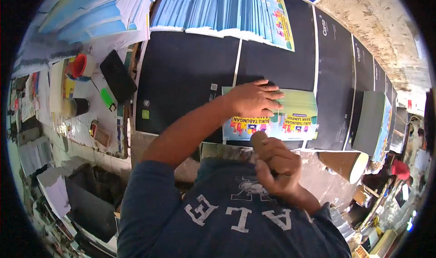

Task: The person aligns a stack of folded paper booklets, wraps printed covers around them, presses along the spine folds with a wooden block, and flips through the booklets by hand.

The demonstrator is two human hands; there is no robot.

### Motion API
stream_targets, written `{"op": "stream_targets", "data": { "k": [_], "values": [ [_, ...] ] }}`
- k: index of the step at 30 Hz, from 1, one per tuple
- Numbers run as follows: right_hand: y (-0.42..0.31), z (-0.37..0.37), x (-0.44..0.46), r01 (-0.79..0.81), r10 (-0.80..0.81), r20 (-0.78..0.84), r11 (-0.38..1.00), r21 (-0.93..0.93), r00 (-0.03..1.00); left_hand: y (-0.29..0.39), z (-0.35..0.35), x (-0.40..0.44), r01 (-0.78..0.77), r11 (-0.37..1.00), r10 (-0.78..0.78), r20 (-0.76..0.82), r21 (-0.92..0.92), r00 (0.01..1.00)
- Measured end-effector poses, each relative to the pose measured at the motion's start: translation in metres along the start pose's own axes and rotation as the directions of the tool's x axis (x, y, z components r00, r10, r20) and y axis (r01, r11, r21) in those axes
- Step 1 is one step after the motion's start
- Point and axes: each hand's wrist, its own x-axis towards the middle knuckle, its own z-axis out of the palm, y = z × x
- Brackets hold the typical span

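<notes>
The left hand (261,99) is open, and it lies palm down with the fingers spread on the printed sheet (297,104). The right hand (279,162) is closed around a brown piece (258,140), whose rounded end comes out near the lower edge of the sheet. I cannot tell if this piece touches the sheet. The sheet lies on the black table (186,76), close to the edge nearest to the person. At the far side of the table there is a wide row of booklets (218,10), overlapping. To the right, a grey-backed stack (370,121) lies at the table edge. On the left side surface are a black phone (118,76), a green object (107,99) and a red cup (77,66).
</notes>
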Motion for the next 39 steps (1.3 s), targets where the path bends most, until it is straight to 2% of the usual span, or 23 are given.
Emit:
{"op": "stream_targets", "data": {
  "k": [2,4,8,10,11,12,14,17,18,20,22,23,25,27,28,29,31,32,33,35,36,38,39],
  "values": [
    [0.047,0.020,-0.019,-0.247,0.278,0.110,0.940,-0.236,0.954,0.004,0.000,-0.003,-0.025,0.999,0.026,-0.011,0.027,1.000],
    [0.053,0.027,-0.032,-0.080,0.099,0.110,0.982,-0.170,0.989,0.000,-0.004,0.001,-0.022,0.999,0.022,0.022,0.032,1.000],
    [0.035,0.018,-0.020,-0.098,0.099,-0.002,0.987,-0.130,0.995,-0.002,-0.001,0.002,-0.003,1.000,0.002,0.014,0.026,1.000],
    [0.000,0.002,0.000,0.073,-0.071,-0.038,0.996,0.046,0.997,0.000,-0.002,0.001,0.017,1.000,-0.017,0.015,0.009,1.000],
    [-0.002,0.007,0.000,-0.083,0.083,0.001,0.993,-0.078,0.997,0.002,-0.003,0.000,-0.012,1.000,0.012,0.020,0.019,1.000],
    [0.041,0.026,-0.017,-0.311,0.378,0.171,0.895,-0.320,0.910,0.001,-0.006,0.002,-0.049,0.998,0.048,0.018,0.046,0.999],
    [0.058,0.036,-0.036,-0.121,0.142,0.177,0.985,-0.124,0.974,0.001,-0.006,0.001,-0.047,0.998,0.049,-0.028,0.043,0.998],
    [0.049,0.025,-0.032,-0.282,0.280,0.165,0.959,-0.010,0.946,-0.003,-0.001,0.002,-0.048,0.999,0.047,-0.107,0.000,0.993],
    [0.047,0.023,-0.028,-0.276,0.274,0.177,0.961,-0.010,0.945,-0.002,0.001,0.001,-0.052,0.998,0.050,-0.107,-0.018,0.993],
    [0.042,0.020,-0.024,-0.363,0.336,0.175,0.918,0.160,0.926,-0.002,0.005,-0.001,-0.026,0.999,0.020,-0.129,-0.043,0.991],
    [0.039,0.025,-0.031,-0.427,0.393,0.199,0.887,0.174,0.898,-0.003,0.005,0.000,-0.077,0.997,0.073,-0.132,-0.032,0.989],
    [0.046,0.025,-0.035,-0.243,0.228,0.218,0.969,0.040,0.949,-0.005,0.009,0.000,-0.087,0.996,0.082,-0.139,-0.028,0.987],
    [0.058,0.023,-0.040,-0.041,0.063,0.268,0.995,-0.087,0.961,-0.004,0.007,-0.001,-0.065,0.996,0.056,-0.134,-0.064,0.989],
    [0.067,0.017,-0.042,-0.246,0.196,0.174,0.906,0.344,0.965,-0.006,0.009,0.000,-0.056,0.993,0.042,-0.130,-0.101,0.991],
    [0.060,0.014,-0.035,-0.253,0.200,0.184,0.907,0.337,0.962,-0.009,0.012,0.001,-0.072,0.993,0.059,-0.137,-0.092,0.989],
    [0.047,0.007,-0.026,-0.476,0.436,0.191,0.785,0.397,0.879,-0.011,0.017,0.002,-0.089,0.993,0.077,-0.143,-0.083,0.987],
    [0.005,0.005,0.006,-0.728,0.721,0.160,0.614,0.303,0.675,-0.010,0.017,0.002,-0.083,0.992,0.068,-0.151,-0.098,0.986],
    [0.000,0.005,0.010,-0.734,0.725,0.163,0.612,0.294,0.670,-0.009,0.017,0.002,-0.076,0.991,0.058,-0.148,-0.113,0.987],
    [-0.002,0.006,0.013,-0.420,0.389,0.180,0.886,0.195,0.904,-0.008,0.016,0.001,-0.074,0.990,0.055,-0.154,-0.121,0.987],
    [0.000,0.035,0.017,-0.068,0.082,0.185,0.995,-0.077,0.979,-0.006,0.013,-0.002,-0.089,0.992,0.070,-0.188,-0.092,0.980],
    [0.009,0.049,0.007,-0.077,0.091,0.191,0.994,-0.082,0.977,-0.004,0.018,-0.002,-0.089,0.991,0.067,-0.194,-0.102,0.979],
    [0.032,0.067,-0.005,0.064,0.059,0.431,0.962,-0.266,0.900,-0.008,0.020,-0.001,-0.085,0.991,0.063,-0.196,-0.106,0.979],
    [0.034,0.068,-0.005,0.060,0.063,0.433,0.962,-0.265,0.899,-0.009,0.021,-0.003,-0.083,0.990,0.060,-0.196,-0.112,0.979]
  ]
}}
